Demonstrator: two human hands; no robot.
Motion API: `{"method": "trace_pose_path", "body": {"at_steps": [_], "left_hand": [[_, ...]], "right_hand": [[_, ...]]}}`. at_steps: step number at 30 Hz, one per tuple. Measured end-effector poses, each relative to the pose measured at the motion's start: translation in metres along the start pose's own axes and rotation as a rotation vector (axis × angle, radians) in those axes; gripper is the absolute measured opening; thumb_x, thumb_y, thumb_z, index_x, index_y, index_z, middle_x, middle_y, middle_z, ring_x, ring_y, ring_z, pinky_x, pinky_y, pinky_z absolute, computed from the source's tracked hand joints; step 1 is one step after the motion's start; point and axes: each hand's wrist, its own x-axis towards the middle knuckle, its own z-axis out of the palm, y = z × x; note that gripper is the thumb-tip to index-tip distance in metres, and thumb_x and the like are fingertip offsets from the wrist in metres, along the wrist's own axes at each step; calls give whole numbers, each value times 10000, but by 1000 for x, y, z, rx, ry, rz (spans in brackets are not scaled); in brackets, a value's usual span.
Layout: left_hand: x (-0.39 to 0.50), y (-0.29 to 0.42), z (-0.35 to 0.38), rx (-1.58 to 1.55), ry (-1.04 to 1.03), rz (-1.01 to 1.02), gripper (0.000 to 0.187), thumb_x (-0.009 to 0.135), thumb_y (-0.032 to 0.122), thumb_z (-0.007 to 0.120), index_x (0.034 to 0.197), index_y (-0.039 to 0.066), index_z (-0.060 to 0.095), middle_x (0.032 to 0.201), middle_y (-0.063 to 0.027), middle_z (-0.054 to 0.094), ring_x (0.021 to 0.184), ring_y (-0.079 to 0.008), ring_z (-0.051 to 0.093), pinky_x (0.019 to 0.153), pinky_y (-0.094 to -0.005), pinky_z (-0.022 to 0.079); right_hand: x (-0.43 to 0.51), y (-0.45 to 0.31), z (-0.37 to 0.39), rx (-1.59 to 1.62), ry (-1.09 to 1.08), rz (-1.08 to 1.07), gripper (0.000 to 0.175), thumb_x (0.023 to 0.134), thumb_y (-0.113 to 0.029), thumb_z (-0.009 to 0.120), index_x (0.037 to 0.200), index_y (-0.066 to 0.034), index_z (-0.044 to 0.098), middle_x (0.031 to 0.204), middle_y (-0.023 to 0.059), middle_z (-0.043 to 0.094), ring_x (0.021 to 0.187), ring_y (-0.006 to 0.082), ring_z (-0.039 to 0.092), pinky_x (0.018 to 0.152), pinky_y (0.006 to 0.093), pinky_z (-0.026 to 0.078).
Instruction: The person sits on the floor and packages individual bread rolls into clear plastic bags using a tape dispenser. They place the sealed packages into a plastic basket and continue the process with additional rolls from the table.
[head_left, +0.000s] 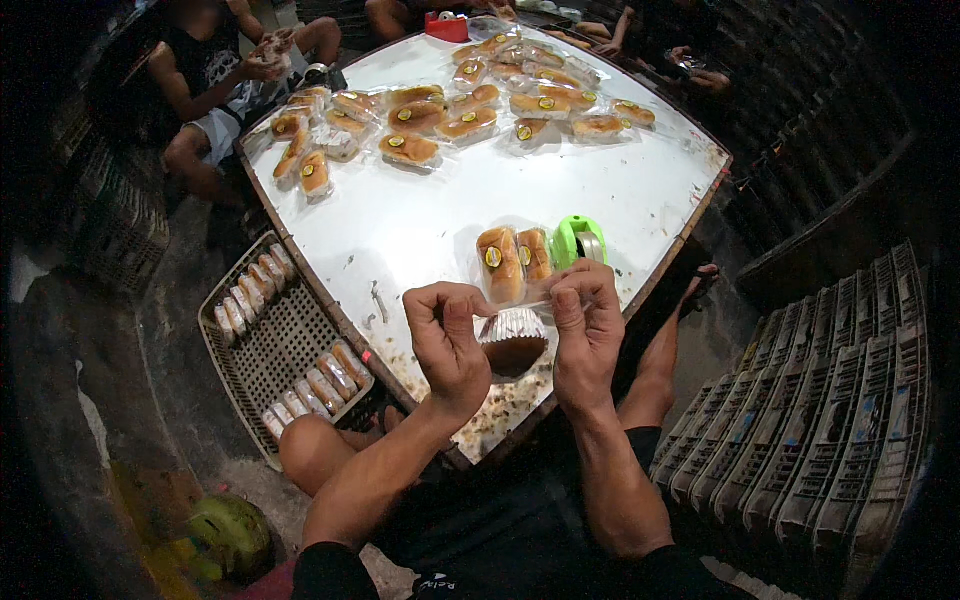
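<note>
My left hand (450, 349) and my right hand (589, 330) pinch the two sides of a clear plastic bag above the near corner of the white table (442, 214). Inside the bag, between my hands, is a brown bread roll (514, 356) in a pleated paper cup (513, 324). Just beyond my fingers lie two wrapped buns (500, 262) with round yellow stickers, side by side. A green tape dispenser (578, 226) stands to their right, close to my right fingertips.
Many wrapped buns (416, 116) cover the table's far part, near a red tape dispenser (447, 28). A plastic crate (262, 352) with rows of packed buns sits left of the table. Stacked crates (810, 405) stand at right. Other people sit around the far side.
</note>
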Motion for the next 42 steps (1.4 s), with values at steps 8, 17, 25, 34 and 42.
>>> {"method": "trace_pose_path", "body": {"at_steps": [8,17,25,34,42], "left_hand": [[1,13,18,237,56,289,385,1041,311,501,1225,-22,439,1104,-154,546,992,-214,565,827,-322,485],[8,17,15,-193,10,-528,278,1047,252,518,951,4,597,864,-14,587,790,-77,526,715,-234,459],[20,-10,-1,-51,-79,-499,265,1015,199,580,973,-53,650,927,-69,591,834,-106,546,737,-265,458],[25,-5,-9,-5,-149,-213,216,891,195,747,912,38,600,1171,-127,503,1051,-182,502,872,-317,453],[13,-18,-7,-324,57,-629,143,947,103,626,976,64,492,916,2,484,846,-72,450,716,-239,413]], "right_hand": [[-2,-15,15,255,115,97,142,1042,-157,507,1045,-15,524,953,92,655,863,127,615,779,272,511],[2,-14,28,-290,-2,-193,388,959,-133,625,1293,44,536,1222,208,637,1145,378,607,1004,403,463],[16,-11,20,-502,-103,-51,208,825,18,707,1024,-33,673,928,101,624,862,262,592,799,368,495],[22,12,17,-714,-129,-449,135,868,-94,681,955,-39,595,1124,140,552,1124,345,522,973,442,411],[5,28,26,159,21,241,253,937,-23,562,1172,-35,468,1138,95,535,1079,205,533,943,342,455]]}}
